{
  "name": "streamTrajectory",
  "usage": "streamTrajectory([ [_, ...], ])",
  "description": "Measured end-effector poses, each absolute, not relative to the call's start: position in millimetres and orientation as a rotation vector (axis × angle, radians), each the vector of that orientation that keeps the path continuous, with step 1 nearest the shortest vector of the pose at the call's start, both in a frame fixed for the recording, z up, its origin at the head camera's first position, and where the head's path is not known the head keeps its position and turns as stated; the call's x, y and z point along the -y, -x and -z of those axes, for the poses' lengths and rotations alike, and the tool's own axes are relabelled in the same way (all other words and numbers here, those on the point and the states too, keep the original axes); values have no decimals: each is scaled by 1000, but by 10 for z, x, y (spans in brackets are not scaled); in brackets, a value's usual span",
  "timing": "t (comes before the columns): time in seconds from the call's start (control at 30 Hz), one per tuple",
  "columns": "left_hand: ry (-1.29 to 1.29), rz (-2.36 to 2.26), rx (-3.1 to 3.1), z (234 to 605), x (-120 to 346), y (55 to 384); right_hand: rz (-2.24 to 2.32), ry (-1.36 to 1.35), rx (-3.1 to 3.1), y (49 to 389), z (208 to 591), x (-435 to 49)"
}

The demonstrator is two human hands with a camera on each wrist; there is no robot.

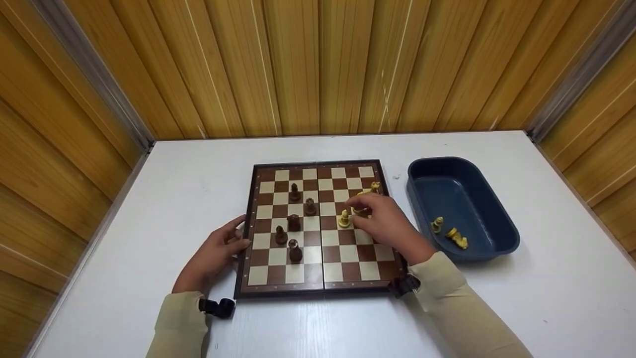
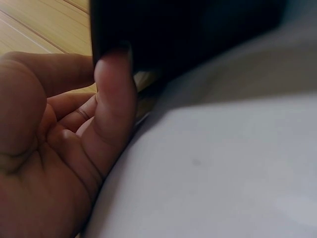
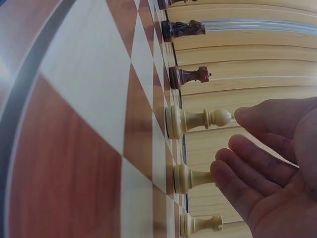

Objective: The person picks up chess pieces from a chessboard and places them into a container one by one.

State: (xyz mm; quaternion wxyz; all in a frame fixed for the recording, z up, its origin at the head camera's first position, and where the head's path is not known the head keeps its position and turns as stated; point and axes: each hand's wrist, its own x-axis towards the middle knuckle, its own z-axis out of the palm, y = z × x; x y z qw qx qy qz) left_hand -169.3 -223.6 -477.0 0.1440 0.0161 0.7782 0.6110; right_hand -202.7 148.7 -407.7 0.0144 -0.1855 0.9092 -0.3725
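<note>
A folding chessboard (image 1: 322,293) lies flat with several dark and light pieces on it. My left hand (image 1: 213,256) holds its left edge, with the thumb on the frame. My right hand (image 1: 387,221) hovers over the right half, fingers slightly bent. In the right wrist view a light bishop (image 3: 185,122) stands upright, its tip close to my fingertips; I cannot tell whether they touch. Next to it stands another light piece (image 3: 188,179), its top hidden by my fingers. A light rook (image 3: 200,225) stands beyond. Dark pieces, including a knight (image 1: 293,222) and a rook (image 1: 295,251), occupy the left half.
A deep blue plastic basin (image 1: 449,166) sits right of the board. Inside are a standing light piece (image 1: 437,224) and light pieces lying down (image 1: 457,238). The white table (image 1: 208,174) ends at a wood-patterned wall (image 1: 318,69).
</note>
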Motion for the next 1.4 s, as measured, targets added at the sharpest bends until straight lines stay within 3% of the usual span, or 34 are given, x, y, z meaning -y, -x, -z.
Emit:
streamTrajectory([
  [1.4,-65,-1801,-2163,4788,2252,1716,1124,566,-2760,2117,4161,-1349],
])
